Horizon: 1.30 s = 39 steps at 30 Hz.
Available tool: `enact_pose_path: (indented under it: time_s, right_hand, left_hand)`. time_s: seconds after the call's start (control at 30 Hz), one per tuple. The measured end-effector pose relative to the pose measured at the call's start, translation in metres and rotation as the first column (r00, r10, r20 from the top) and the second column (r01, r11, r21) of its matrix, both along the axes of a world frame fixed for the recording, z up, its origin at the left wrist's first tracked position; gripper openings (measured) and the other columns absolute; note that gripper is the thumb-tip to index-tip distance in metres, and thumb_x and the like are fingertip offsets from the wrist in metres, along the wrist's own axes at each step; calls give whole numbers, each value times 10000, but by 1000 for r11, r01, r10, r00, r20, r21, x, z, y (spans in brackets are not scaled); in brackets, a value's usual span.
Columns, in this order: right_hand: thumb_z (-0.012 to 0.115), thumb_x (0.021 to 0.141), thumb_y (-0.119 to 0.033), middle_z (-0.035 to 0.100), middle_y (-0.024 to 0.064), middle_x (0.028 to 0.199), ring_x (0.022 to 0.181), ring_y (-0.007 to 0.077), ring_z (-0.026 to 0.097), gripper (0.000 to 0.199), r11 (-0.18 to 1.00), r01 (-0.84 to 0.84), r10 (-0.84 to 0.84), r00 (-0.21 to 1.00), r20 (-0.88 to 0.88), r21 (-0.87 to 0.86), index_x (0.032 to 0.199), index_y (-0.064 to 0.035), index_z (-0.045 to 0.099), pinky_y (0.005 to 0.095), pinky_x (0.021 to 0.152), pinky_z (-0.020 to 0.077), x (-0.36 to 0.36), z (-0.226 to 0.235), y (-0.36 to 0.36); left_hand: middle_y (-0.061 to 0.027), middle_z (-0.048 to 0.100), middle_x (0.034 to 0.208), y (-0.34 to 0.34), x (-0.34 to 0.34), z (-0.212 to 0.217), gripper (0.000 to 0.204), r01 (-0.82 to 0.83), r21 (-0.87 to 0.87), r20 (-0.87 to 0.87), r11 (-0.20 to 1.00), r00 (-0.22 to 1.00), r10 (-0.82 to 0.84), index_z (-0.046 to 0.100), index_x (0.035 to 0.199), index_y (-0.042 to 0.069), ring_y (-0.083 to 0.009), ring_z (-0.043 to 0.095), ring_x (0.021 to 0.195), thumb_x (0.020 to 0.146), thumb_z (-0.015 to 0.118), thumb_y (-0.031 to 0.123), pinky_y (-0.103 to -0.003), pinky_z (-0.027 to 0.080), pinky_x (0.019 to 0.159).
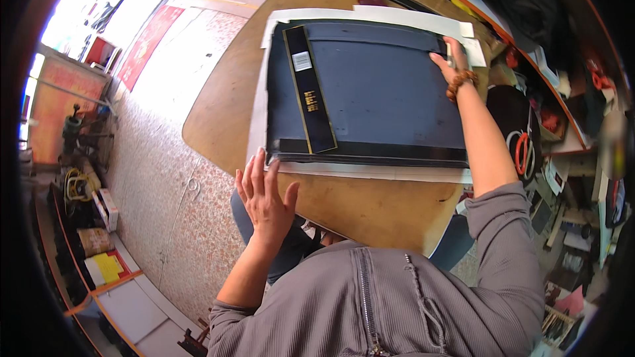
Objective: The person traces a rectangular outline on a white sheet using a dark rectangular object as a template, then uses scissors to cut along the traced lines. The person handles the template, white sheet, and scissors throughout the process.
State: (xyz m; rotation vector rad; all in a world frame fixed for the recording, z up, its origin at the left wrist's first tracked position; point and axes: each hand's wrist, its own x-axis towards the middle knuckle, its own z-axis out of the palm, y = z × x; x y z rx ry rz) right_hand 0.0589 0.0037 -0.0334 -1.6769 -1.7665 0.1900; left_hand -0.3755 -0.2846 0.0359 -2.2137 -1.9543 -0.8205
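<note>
Nearest the person's body, the left hand point(264, 208) is spread, its fingers loose and grasping nothing, by the near-left corner of a flat, dark blue-grey rectangular panel point(383, 92); whether they touch it, I cannot tell; the panel lies on white paper sheets point(258, 112) over a tan wooden table point(225, 86), a long black strip with gold edging point(309, 86) slanting across its left side; farther off, the right hand point(458, 63) bends round the far-right corner, a pale sliver showing among its fingers, its grip unclear; I'd judge the step is steadying and squaring the panel; the next move seems to call for even pressure along its edges.
</note>
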Motion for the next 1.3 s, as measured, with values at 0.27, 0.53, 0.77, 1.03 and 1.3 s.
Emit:
enact_pose_path:
  time_s: [0.27,0.53,0.77,1.03,1.3]
  right_hand:
    - [797,759,-333,608,201,1210,1116,387,578,632,997,64,-63,997,37,-48,1249,-98,473,451,966,462,-12,15,-9]
    - [798,762,-342,643,122,1040,1041,310,610,613,995,76,-69,993,101,-65,1215,-82,478,420,946,459,-18,23,-13]
    - [802,747,-317,651,122,1036,1010,333,613,586,995,88,-83,992,92,-41,1197,-105,492,445,949,435,-19,21,-13]
    - [781,746,-271,603,181,1177,1085,394,569,578,998,57,-58,995,80,25,1205,-75,488,475,951,426,-15,11,-10]
    - [758,775,-286,584,147,1225,1144,365,537,573,995,101,-97,988,123,-23,1234,-85,482,485,1001,370,-19,14,-11]
  left_hand:
    - [-64,601,1248,40,72,3,435,505,-61,-76,861,858,-508,619,1225,157,-249,566,1148,795,605,93,-459,388,1034]
    - [-31,625,1000,46,90,-13,166,553,-15,72,833,831,-551,738,884,145,-230,602,894,724,715,106,-355,506,749]
    - [-48,614,962,53,95,-16,133,597,8,140,802,794,-592,688,819,113,-252,588,863,708,755,85,-369,482,725]
    - [-40,585,947,58,95,-12,109,595,-86,216,799,794,-568,628,765,108,-266,556,874,720,725,129,-383,440,739]
    - [-50,590,949,61,96,-8,221,624,-66,202,778,772,-602,702,880,138,-262,571,871,671,770,110,-384,444,727]
